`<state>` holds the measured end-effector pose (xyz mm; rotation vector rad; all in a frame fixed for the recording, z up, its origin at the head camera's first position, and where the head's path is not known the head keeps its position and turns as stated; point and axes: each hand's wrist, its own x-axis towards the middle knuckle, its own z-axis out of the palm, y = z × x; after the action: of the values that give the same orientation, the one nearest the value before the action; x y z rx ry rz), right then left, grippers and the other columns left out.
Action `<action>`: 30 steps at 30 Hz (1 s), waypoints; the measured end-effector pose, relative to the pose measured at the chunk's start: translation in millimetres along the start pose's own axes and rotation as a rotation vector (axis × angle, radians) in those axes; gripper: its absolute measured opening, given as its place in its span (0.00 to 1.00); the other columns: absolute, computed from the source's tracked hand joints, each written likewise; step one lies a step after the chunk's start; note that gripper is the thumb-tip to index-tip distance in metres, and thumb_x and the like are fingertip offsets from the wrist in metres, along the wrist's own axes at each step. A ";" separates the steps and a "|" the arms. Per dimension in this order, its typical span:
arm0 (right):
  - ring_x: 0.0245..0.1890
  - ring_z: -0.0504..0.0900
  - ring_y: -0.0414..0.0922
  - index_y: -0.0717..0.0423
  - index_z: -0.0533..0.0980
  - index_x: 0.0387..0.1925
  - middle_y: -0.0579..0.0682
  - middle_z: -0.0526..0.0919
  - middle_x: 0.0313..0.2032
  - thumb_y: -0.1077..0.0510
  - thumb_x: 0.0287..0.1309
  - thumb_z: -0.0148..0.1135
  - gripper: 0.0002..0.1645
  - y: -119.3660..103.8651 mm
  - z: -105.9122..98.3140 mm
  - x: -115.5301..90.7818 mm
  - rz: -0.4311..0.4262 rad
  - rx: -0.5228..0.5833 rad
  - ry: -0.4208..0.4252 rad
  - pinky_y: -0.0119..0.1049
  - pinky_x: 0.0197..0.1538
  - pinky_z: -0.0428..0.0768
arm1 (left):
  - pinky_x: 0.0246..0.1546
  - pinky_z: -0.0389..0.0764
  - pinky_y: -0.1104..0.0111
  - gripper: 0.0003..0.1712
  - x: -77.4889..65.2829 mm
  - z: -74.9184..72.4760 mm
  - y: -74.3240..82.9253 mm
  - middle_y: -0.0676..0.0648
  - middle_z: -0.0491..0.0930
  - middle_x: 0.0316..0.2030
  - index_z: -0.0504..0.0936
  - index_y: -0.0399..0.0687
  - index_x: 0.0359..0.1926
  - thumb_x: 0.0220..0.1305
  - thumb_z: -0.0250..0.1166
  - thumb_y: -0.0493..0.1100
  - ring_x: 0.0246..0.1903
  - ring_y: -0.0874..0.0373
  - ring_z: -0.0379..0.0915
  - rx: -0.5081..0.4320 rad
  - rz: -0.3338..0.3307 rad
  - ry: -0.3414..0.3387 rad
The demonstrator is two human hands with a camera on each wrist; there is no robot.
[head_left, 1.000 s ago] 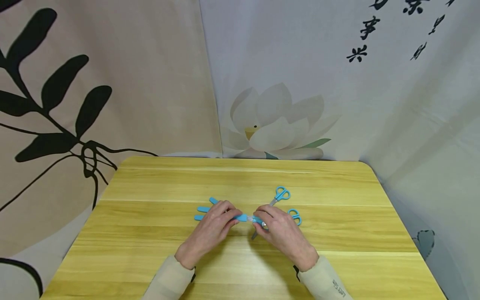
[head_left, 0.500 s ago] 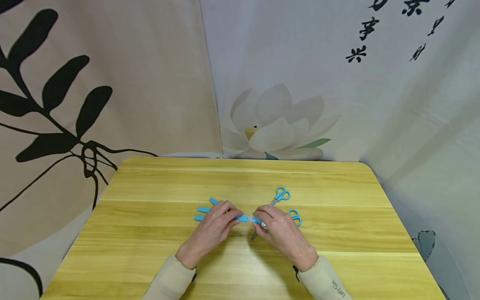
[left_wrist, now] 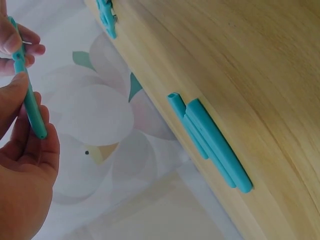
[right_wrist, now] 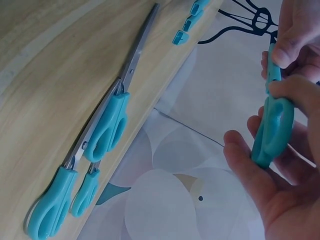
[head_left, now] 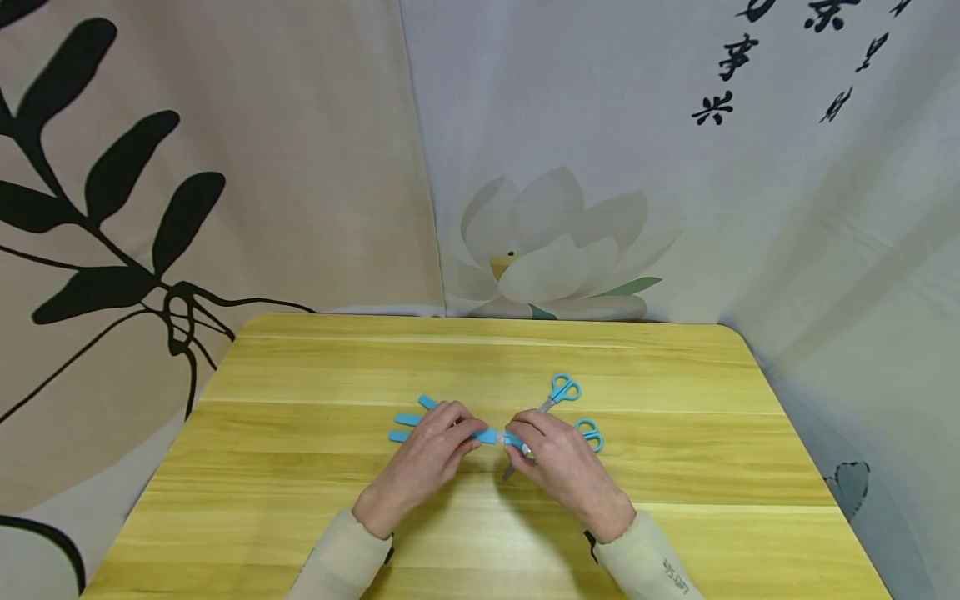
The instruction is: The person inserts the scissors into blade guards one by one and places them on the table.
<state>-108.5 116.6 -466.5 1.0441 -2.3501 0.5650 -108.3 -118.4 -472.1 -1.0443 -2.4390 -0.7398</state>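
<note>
In front of me my left hand (head_left: 426, 454) pinches a blue blade cover (head_left: 487, 436) between thumb and fingers. My right hand (head_left: 567, 462) grips a pair of scissors (head_left: 513, 439) by its blue handles. The two meet end to end, with a short strip of blade between handles and cover in the head view; the rest of the blade is hidden inside the cover. The right wrist view shows the scissors' handle loops (right_wrist: 280, 125) lying along my fingers, with the cover (right_wrist: 273, 65) in line above them.
Three more blue blade covers (left_wrist: 220, 145) lie side by side on the wooden table (head_left: 480, 550), left of my hands. More scissors with blue handles lie on the right: one pair (right_wrist: 107, 127), another pair (right_wrist: 52, 202) and a smaller-looking pair (right_wrist: 86, 192). A printed curtain (head_left: 315, 167) hangs behind.
The strip of blade showing between the cover and the scissors' handles has shortened slightly as my hands draw a little closer. The scissors and covers on the table have not moved.
</note>
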 end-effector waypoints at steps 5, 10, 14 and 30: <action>0.35 0.86 0.41 0.58 0.85 0.38 0.48 0.85 0.41 0.61 0.50 0.82 0.14 0.0 0.0 0.4 0.000 0.001 0.000 0.29 0.35 0.84 | 0.43 0.79 0.66 0.08 0.5 0.1 0.5 0.52 0.77 0.41 0.88 0.45 0.45 0.64 0.73 0.35 0.41 0.58 0.74 -0.001 -0.002 0.002; 0.35 0.86 0.42 0.58 0.85 0.38 0.49 0.85 0.41 0.61 0.49 0.82 0.14 0.1 0.2 1.0 -0.001 -0.001 0.004 0.29 0.35 0.84 | 0.41 0.79 0.67 0.09 1.0 0.2 1.0 0.52 0.77 0.41 0.87 0.44 0.45 0.64 0.73 0.35 0.41 0.58 0.74 0.003 0.003 0.010; 0.36 0.86 0.42 0.58 0.85 0.38 0.48 0.85 0.41 0.60 0.50 0.82 0.14 1.0 0.4 1.4 -0.004 -0.006 0.005 0.29 0.36 0.84 | 0.42 0.78 0.67 0.09 0.7 0.3 0.9 0.52 0.77 0.41 0.87 0.44 0.45 0.64 0.72 0.35 0.41 0.58 0.74 -0.006 0.000 0.016; 0.40 0.89 0.45 0.56 0.86 0.45 0.51 0.87 0.48 0.57 0.53 0.82 0.18 7.1 -1.9 -2.0 0.082 -0.001 -0.059 0.35 0.36 0.87 | 0.45 0.82 0.69 0.15 -2.6 0.2 -4.7 0.52 0.81 0.45 0.89 0.46 0.50 0.61 0.76 0.35 0.45 0.58 0.77 -0.042 -0.024 -0.020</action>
<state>-112.3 123.2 -467.4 0.9809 -2.4539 0.5706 -110.1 -122.4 -475.1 -1.0445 -2.4673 -0.7947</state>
